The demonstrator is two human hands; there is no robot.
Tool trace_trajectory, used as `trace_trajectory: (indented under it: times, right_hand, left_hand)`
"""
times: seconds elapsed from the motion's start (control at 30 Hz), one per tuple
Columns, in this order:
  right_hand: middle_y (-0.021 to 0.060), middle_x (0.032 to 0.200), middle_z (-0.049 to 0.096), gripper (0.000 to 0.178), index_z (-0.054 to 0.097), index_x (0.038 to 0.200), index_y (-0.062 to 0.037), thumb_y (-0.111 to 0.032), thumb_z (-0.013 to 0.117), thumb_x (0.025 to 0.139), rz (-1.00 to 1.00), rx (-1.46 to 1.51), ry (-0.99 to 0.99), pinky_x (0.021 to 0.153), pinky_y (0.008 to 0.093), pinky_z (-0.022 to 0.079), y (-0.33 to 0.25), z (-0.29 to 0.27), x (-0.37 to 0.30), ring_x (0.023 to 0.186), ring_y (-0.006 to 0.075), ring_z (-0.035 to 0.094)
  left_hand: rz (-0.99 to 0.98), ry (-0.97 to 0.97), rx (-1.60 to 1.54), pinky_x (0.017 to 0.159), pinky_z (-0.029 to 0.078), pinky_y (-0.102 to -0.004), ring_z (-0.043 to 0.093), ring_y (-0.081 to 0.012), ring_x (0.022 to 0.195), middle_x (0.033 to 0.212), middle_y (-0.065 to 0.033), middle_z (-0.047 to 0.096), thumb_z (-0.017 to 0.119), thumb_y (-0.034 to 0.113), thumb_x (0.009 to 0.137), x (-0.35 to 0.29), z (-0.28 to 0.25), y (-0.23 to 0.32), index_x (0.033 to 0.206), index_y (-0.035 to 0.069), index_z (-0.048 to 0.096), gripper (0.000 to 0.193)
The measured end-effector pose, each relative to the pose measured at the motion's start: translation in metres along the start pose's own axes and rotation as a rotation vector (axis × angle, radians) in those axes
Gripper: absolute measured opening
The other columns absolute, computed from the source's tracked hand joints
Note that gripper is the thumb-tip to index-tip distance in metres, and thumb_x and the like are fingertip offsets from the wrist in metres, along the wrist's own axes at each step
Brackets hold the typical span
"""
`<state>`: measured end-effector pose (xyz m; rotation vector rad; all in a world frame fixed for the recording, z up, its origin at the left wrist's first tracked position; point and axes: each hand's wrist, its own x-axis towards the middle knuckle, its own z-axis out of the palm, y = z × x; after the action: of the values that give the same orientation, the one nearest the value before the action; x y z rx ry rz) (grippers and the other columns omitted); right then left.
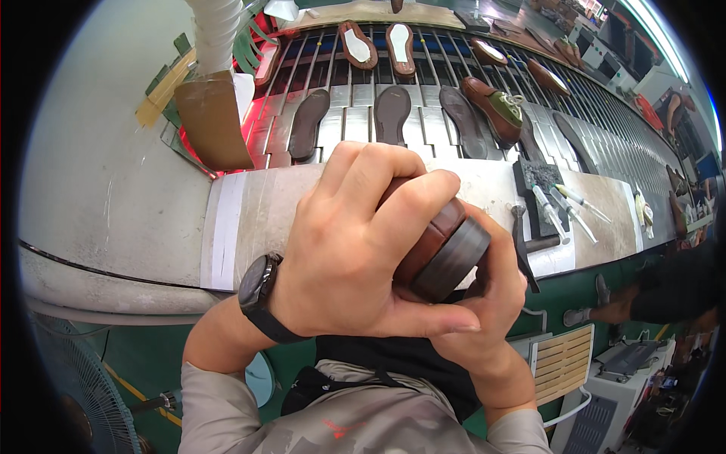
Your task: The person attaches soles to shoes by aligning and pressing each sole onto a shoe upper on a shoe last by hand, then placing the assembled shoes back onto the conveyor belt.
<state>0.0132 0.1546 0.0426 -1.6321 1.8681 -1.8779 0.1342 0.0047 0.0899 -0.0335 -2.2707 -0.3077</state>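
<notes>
Brown shoe (423, 254) — dark heel (454, 261) plain, the rest mostly hidden — in the grip of both hands (344, 227).

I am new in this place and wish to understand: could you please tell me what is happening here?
A person grips a brown shoe with the left hand and the right hand; its dark heel shows between them. Beyond the worktable, dark soles and other shoes lie on a slatted metal surface. Syringes lie on the worktable's right side.
</notes>
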Motion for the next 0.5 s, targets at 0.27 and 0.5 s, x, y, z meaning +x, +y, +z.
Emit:
trace_trajectory:
  times: [0.27, 0.5]
  right_hand:
    - [0.0258, 0.136, 0.071, 0.08, 0.058, 0.143, 0.0092, -0.034, 0.093, 0.086, -0.021, 0.003, -0.03, 0.099, 0.0406, 0.061, -0.001, -0.002, -0.008, 0.117, 0.0368, 0.076]
    - [0.032, 0.135, 0.069, 0.076, 0.057, 0.142, 0.0127, -0.03, 0.088, 0.088, -0.038, -0.054, -0.031, 0.101, 0.0469, 0.061, -0.009, 0.002, -0.021, 0.119, 0.0442, 0.074]
  left_hand:
    - [0.0, -0.007, 0.003, 0.084, 0.052, -0.0458, 0.062, -0.0333, 0.099, 0.116, -0.0181, 0.063, 0.087, 0.072, 0.076, -0.006, -0.003, 0.007, 0.134, 0.001, 0.063, 0.095]
    - [0.019, -0.026, 0.031, 0.085, 0.051, -0.0491, 0.061, -0.0376, 0.101, 0.12, -0.0211, 0.063, 0.079, 0.062, 0.089, -0.015, -0.009, 0.022, 0.132, -0.001, 0.064, 0.078]
